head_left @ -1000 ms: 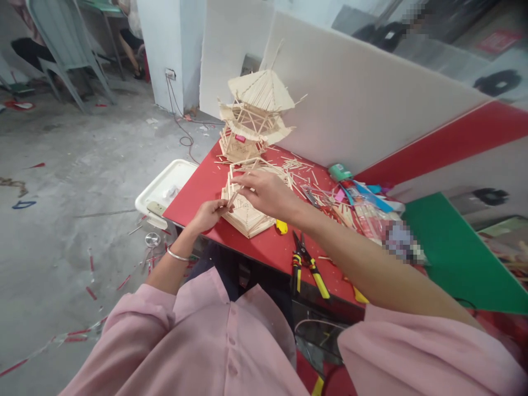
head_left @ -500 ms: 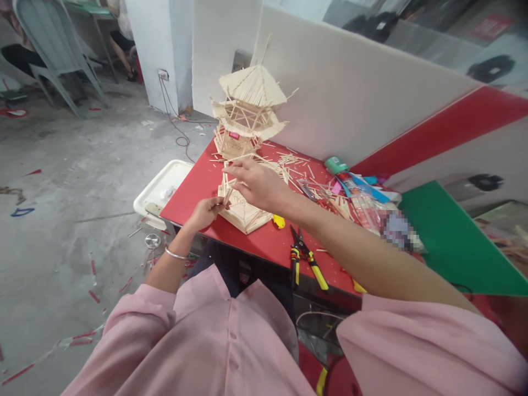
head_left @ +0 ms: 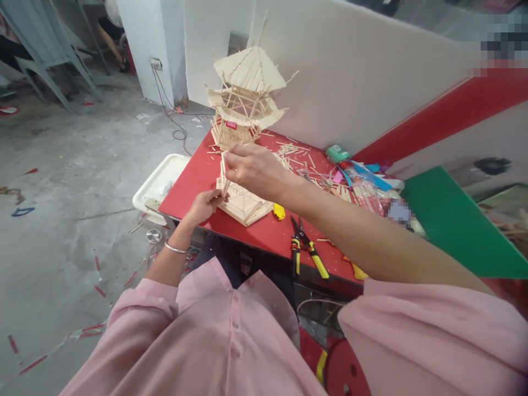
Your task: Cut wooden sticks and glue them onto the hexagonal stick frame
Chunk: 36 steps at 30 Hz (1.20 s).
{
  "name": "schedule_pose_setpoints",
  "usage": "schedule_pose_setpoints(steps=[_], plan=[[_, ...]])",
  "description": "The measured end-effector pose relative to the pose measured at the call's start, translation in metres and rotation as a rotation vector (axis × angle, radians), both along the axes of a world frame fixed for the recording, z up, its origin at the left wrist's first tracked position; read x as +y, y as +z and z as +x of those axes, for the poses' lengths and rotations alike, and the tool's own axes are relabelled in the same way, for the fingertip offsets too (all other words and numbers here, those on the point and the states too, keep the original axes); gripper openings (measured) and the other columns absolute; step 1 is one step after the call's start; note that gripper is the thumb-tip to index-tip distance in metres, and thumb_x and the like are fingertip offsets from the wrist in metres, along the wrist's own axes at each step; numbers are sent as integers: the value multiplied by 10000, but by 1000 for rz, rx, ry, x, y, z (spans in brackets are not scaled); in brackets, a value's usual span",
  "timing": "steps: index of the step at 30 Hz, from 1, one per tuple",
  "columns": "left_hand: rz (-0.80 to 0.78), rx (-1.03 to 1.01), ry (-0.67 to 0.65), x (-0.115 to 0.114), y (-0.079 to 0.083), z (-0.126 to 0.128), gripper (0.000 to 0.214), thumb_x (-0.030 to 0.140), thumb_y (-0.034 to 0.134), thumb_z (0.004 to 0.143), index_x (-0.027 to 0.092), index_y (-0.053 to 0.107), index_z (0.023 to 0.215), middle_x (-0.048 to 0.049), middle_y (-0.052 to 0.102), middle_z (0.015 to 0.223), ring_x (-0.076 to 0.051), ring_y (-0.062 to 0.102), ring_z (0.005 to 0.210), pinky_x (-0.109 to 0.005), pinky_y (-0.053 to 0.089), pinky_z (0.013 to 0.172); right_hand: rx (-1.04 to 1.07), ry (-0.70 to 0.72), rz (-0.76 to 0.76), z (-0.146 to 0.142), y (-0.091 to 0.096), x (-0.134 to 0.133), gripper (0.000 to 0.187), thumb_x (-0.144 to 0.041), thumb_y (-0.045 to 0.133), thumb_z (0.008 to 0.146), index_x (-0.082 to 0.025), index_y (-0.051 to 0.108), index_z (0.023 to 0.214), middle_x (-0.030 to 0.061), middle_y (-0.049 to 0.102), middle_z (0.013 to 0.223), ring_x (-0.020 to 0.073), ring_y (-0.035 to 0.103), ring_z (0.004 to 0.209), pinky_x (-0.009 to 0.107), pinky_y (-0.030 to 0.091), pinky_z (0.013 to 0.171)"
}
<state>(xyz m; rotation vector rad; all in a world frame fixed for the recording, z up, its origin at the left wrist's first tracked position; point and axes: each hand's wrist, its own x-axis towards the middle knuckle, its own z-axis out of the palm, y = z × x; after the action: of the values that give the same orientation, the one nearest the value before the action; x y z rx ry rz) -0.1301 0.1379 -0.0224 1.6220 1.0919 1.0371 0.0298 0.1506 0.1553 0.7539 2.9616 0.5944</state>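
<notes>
My left hand (head_left: 204,207) is closed in a pinch on thin wooden sticks (head_left: 225,188) at the left edge of a hexagonal stick base (head_left: 246,215). Over the back of that base is my right hand (head_left: 256,169), its fingers curled down near the tops of the upright pieces. What its fingertips hold is too small to make out, and the hand covers part of the base. Just behind stands a tiered pagoda model (head_left: 249,74) made of the same pale sticks.
Loose sticks (head_left: 291,149) litter the red table (head_left: 190,190). Yellow-and-black cutters (head_left: 307,247) lie near the front edge, with a yellow tool (head_left: 279,212) beside the base. Bags and strips (head_left: 367,203) pile up at right. A white tray (head_left: 142,187) is at left.
My right hand's fingers were stretched out and are now curled downward near the upright pieces. The left hand keeps its pinch. The whole view has shifted slightly.
</notes>
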Motion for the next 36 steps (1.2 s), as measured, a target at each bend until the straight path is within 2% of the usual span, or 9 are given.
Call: schedule_pose_setpoints(steps=[6,21,27,33,36], plan=[[-15,-18,15,1,-2,0,241,323,540,833,152,700,892,14,575,608,-95,438,469,-234,392,519,-30,-2,33,1,-2,2,324,-83,419,952,-180,684,794,82,664,942,210,518,944,359,392,776],[10,-28,12,0,-1,1,212,319,557,836,160,695,864,22,525,558,-105,440,473,-239,384,520,123,-52,-143,1,-2,3,342,-71,420,936,-175,658,713,66,656,864,198,537,951,349,391,780],[25,2,29,-2,4,1,250,363,566,841,154,702,863,33,486,520,-111,434,484,-239,380,534,105,-37,-93,4,-4,4,376,-77,390,963,-176,660,722,59,660,876,190,532,949,344,385,768],[33,41,52,-3,5,0,291,362,545,848,145,731,900,11,601,614,-101,452,481,-238,404,535,173,-51,-137,11,-6,8,365,-94,405,969,-167,648,706,60,658,870,190,544,953,341,398,779],[32,67,71,-3,5,0,275,349,554,848,152,737,906,20,589,599,-107,478,500,-235,419,552,182,-49,-148,16,-9,11,352,-92,407,961,-170,658,727,60,663,871,197,549,970,347,412,792]])
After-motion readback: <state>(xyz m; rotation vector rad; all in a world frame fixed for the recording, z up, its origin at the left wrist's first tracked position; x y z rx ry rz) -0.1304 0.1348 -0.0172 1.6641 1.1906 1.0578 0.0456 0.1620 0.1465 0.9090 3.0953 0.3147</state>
